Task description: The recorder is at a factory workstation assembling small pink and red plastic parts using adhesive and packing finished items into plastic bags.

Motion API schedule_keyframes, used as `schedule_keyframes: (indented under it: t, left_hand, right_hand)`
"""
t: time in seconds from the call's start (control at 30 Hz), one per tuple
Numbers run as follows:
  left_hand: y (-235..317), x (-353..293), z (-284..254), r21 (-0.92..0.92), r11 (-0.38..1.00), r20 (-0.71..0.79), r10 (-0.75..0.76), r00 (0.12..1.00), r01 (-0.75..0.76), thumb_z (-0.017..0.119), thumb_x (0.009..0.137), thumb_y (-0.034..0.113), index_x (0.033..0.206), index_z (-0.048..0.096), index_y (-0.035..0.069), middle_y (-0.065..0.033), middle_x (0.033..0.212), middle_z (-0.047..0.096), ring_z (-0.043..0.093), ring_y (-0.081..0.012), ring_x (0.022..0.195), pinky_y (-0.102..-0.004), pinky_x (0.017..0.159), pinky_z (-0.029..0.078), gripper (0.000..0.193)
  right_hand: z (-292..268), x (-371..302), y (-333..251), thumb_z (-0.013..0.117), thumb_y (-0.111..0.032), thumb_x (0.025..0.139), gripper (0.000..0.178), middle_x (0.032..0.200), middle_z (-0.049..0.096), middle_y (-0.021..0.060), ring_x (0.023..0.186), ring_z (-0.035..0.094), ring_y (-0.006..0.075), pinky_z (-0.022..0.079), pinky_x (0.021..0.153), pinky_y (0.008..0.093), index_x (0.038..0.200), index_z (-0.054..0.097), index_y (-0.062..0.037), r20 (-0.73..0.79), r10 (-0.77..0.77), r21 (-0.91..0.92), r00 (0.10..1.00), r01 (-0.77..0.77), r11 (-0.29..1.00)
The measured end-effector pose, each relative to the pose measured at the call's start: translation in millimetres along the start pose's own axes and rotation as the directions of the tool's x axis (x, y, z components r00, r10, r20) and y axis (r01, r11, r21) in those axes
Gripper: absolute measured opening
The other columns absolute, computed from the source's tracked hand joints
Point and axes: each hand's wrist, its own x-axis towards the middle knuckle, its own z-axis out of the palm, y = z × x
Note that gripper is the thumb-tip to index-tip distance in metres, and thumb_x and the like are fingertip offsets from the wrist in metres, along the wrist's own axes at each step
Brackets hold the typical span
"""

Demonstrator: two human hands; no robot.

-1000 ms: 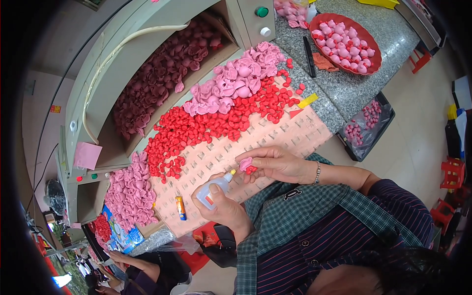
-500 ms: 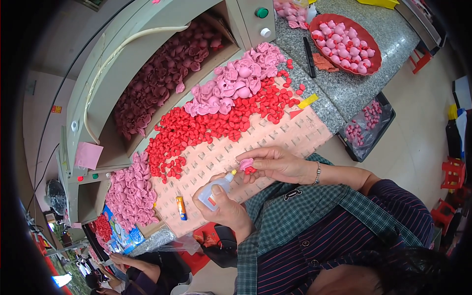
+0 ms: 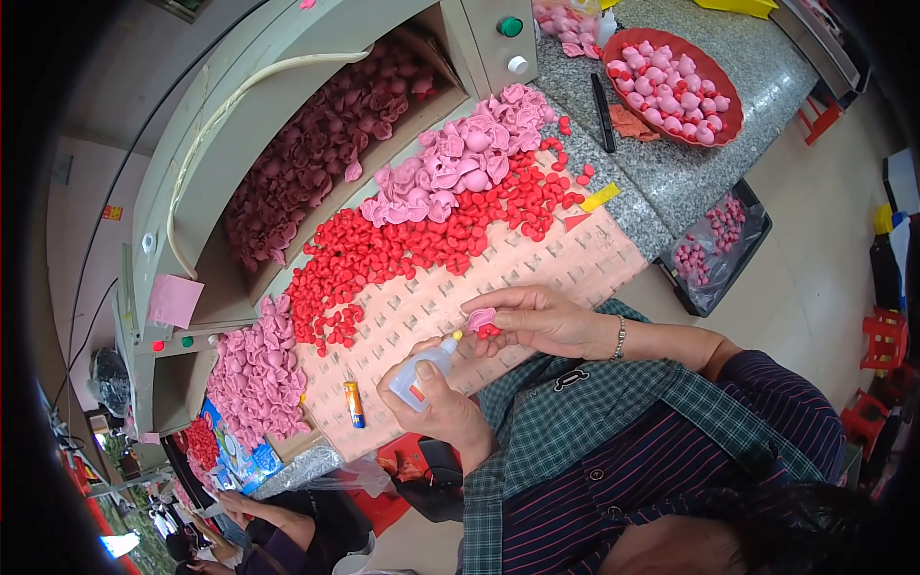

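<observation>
"Over the peach mat (image 3: 551, 254), what did the left hand (image 3: 447, 410) have?"

"It had a clear bottle (image 3: 406, 382). Its grip was wrapped around the fat part, and the yellow tip (image 3: 457, 335) poked out free."

"And the right hand (image 3: 554, 327)?"

"That grip was pinching a little pink piece (image 3: 481, 318) in the fingers. A red bit (image 3: 490, 332) sat just under it. I could not tell if the two were stuck together."

"Which way did the bottle lie?"

"On a slant. Its long way ran up and to the right, away from the left hand, so the tip faced the pink piece."

"Did the tip touch it?"

"It looked just beside it, on the left and a bit lower. It was too small to be sure about a gap."

"So which hand was closer to the tip?"

"The right one! Its fingers were right by the tip. The left hand was back at the fat end."

"What else was near?"

"A small tube (image 3: 354, 403) lay on the mat, left of the left hand. Past both hands was a big heap of red bits (image 3: 383, 244). Off to the right, a red bowl (image 3: 732, 107) sat on the desk (image 3: 644, 196)."
</observation>
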Motion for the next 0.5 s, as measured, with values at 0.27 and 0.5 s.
schedule_keyframes:
  t: [0.27,0.5]
  left_hand:
    - [0.8,-1.9,1.3,0.003,1.0,-0.001,0.022,1.0,-0.022,0.062,0.095,0.021,0.105,0.044,-0.003,-0.024,0.097,0.064,0.064,-0.0274,0.089,-0.0387,0.083,0.054,0.032]
    - [4.1,-4.0,4.8,0.034,0.999,0.002,0.036,0.999,-0.036,0.062,0.095,0.018,0.107,0.044,-0.004,-0.0246,0.1,0.063,0.064,-0.0278,0.091,-0.0386,0.084,0.054,0.031]
  right_hand:
    - [1.4,0.2,0.1,0.05,-0.018,0.103,0.043,0.123,0.062,0.0176,0.108,0.065,0.0247,0.053,0.097,0.0369,0.142,0.045,0.002,0.006,0.003,0.026,1.0,-0.004,1.0]
    - [5.3,-0.5,-2.8,0.049,-0.02,0.104,0.045,0.125,0.061,0.0196,0.115,0.063,0.0308,0.054,0.096,0.0408,0.143,0.042,0.0003,-0.007,0.008,0.064,1.0,-0.008,0.998]
